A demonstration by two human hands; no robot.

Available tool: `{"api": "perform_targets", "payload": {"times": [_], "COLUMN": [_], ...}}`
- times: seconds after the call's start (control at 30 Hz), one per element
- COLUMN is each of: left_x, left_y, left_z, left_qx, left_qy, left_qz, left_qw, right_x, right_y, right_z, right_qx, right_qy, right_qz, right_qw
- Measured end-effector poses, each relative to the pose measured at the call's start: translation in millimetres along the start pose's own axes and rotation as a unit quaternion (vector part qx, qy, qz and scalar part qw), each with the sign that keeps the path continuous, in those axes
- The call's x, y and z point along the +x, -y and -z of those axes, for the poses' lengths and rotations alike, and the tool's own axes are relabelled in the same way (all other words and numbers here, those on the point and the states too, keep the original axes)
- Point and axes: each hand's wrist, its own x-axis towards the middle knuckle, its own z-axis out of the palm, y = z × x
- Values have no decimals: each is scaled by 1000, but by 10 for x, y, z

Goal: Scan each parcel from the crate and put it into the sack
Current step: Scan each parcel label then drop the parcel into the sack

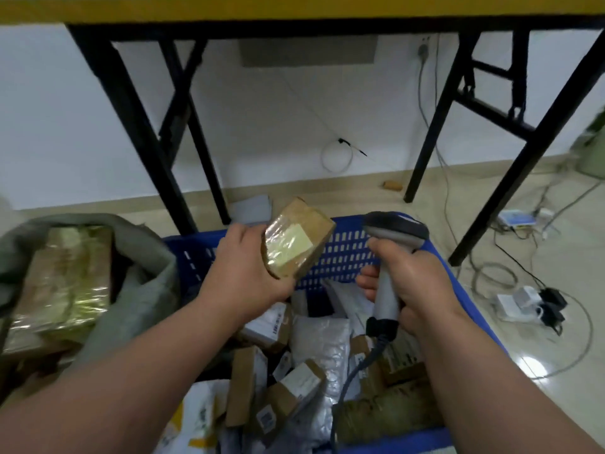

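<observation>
My left hand (248, 267) grips a small taped cardboard parcel (299, 239), tilted, label face turned toward me, held up over the blue crate (347, 247). My right hand (415, 283) is wrapped tight round the handle of the scanner (394, 253), its head just beside the parcel, cable trailing down into the crate. Below both hands, the crate holds a jumble of boxes and grey mailers (322, 342). At my left, the grey sack (144, 257) gapes open with a shiny wrapped package (65, 276) inside.
</observation>
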Motion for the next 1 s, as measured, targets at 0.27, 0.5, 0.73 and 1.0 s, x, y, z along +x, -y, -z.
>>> {"api": "perform_targets", "payload": {"times": [0.27,0.5,0.73,1.0], "left_x": [-890,-1242,-1400,-1465], "left_y": [193,398,593,603], "left_z": [736,1115,1275,1539], "left_qx": [198,243,216,-432], "left_qy": [-81,-173,-151,-52], "left_qz": [-210,-294,-278,234], "left_qw": [954,908,924,869], "right_x": [-655,-1141,-1350,-1368], "right_y": [-98,-5,-55,-128], "right_z": [-457,-828,-1098,-1295], "right_qx": [37,51,32,91], "right_qy": [68,136,208,255], "right_qz": [-121,-125,-60,-5], "right_qw": [990,981,976,963]}}
